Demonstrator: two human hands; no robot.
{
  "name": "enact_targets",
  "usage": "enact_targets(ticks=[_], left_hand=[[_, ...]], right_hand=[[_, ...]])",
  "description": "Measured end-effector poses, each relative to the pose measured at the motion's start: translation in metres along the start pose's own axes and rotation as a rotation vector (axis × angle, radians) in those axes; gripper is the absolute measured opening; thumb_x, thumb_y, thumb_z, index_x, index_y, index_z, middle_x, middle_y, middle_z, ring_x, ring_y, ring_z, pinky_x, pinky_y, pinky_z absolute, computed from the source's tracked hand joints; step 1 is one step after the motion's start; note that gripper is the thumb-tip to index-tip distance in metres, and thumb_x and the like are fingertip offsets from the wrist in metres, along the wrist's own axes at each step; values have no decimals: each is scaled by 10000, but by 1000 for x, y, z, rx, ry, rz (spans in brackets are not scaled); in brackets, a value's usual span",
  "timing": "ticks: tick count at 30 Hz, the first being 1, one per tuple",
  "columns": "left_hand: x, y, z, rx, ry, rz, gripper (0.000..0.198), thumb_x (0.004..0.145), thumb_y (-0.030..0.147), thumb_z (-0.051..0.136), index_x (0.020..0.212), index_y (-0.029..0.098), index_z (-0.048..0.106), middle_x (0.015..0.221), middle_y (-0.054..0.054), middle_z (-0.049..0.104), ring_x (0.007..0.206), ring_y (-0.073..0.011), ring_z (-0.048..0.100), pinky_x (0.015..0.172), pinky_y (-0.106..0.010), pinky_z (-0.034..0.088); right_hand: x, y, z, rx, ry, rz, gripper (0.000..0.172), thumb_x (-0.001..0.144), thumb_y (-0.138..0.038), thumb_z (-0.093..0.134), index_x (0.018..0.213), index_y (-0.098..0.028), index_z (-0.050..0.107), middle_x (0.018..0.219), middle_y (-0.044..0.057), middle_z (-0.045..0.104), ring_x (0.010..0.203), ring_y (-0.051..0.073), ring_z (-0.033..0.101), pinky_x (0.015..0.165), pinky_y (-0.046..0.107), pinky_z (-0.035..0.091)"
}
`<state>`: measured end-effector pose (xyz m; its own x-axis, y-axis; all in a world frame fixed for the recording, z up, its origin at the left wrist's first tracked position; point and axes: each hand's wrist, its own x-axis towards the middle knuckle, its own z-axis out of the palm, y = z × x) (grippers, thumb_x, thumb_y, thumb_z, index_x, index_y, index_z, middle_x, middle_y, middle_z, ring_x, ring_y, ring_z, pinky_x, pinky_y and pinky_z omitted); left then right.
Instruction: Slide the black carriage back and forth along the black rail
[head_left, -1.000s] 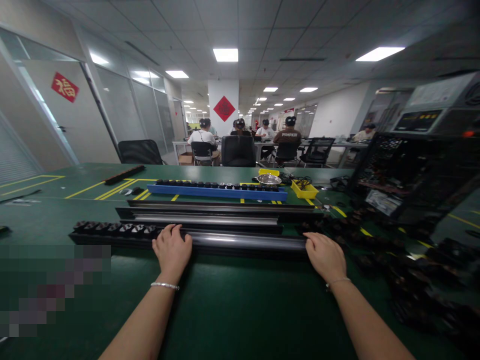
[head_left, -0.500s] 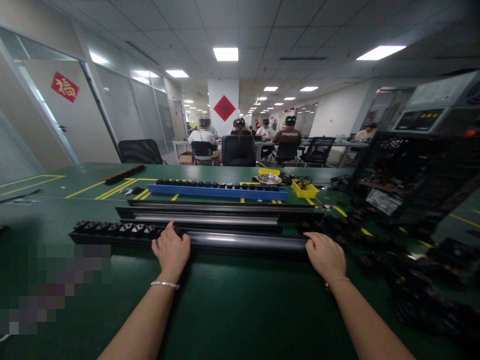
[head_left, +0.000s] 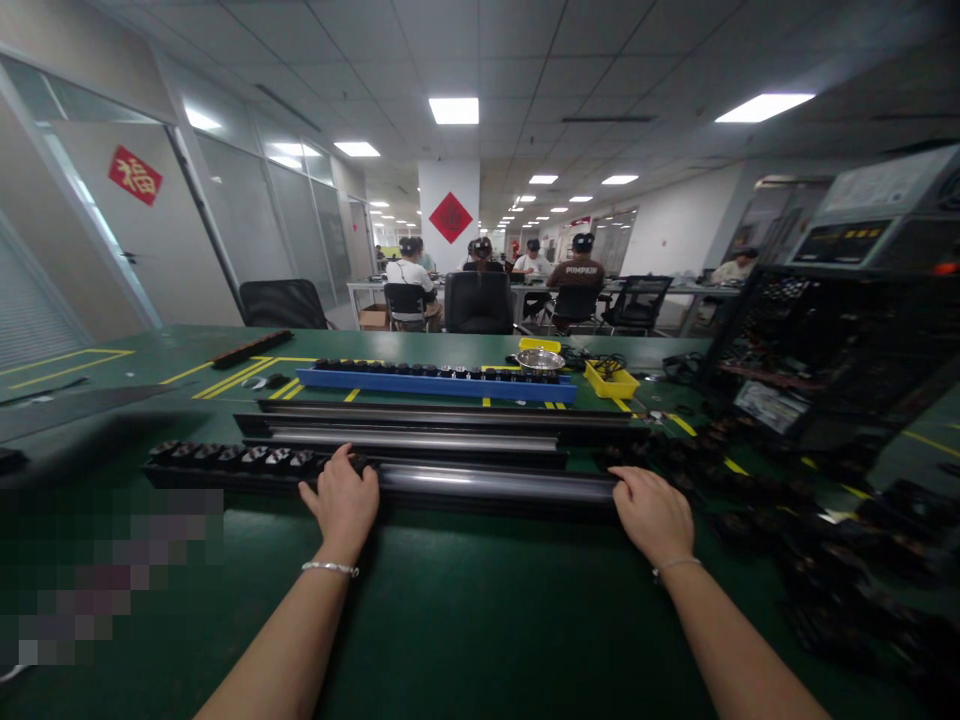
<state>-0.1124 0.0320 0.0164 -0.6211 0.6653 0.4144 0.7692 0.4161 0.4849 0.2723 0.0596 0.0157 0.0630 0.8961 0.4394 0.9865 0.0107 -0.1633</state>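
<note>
Sideways across the green table point(head_left: 465, 620) lies a long dark rail point(head_left: 487, 483), its long axis running left to right in front of the person and its ends pointing to either side. The left hand point(head_left: 341, 502) rests on it left of the middle, and the right hand point(head_left: 654, 512) covers its right end. The hands are well apart, with fingers bent over the rail's top. Whether they truly grip it cannot be told.

A row of small black parts point(head_left: 225, 457) sits in the rail to the left of the left hand. Just behind lie two more rails point(head_left: 420, 437), parallel to the first. Farther back is a blue tray point(head_left: 435, 384) lined with black pieces, then a metal bowl point(head_left: 538, 360) and a yellow bin point(head_left: 611, 381). A heap of loose black parts point(head_left: 787, 510) crowds the table near the rail's right end, below a black crate point(head_left: 817, 350). People sit at desks far behind.
</note>
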Motion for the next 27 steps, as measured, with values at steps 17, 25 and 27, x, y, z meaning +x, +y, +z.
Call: enact_targets(ticks=[17, 25, 27], left_hand=[[2, 0, -1, -37, -23, 35, 442, 785, 270, 436, 1208, 147, 460, 1104, -114, 633, 1077, -283, 544, 1066, -581, 114], [4, -3, 2, -13, -27, 54, 425, 782, 268, 439, 1189, 151, 472, 1091, -114, 639, 1070, -276, 552, 1069, -553, 138], [4, -3, 3, -13, -28, 59, 422, 780, 270, 442, 1184, 151, 473, 1095, -112, 636, 1071, -275, 551, 1068, -552, 145]], right_hand=[[0, -1, -1, 7, 6, 7, 408, 820, -242, 310, 1023, -214, 663, 1098, 38, 652, 1063, 204, 541, 885, 366, 386], [0, 2, 4, 11, 38, -6, 385, 806, -224, 336, 1002, -219, 667, 1088, 38, 656, 1046, 199, 547, 875, 354, 388], [0, 2, 4, 12, 34, -1, 385, 806, -223, 334, 1003, -222, 665, 1091, 35, 655, 1050, 199, 544, 873, 355, 385]])
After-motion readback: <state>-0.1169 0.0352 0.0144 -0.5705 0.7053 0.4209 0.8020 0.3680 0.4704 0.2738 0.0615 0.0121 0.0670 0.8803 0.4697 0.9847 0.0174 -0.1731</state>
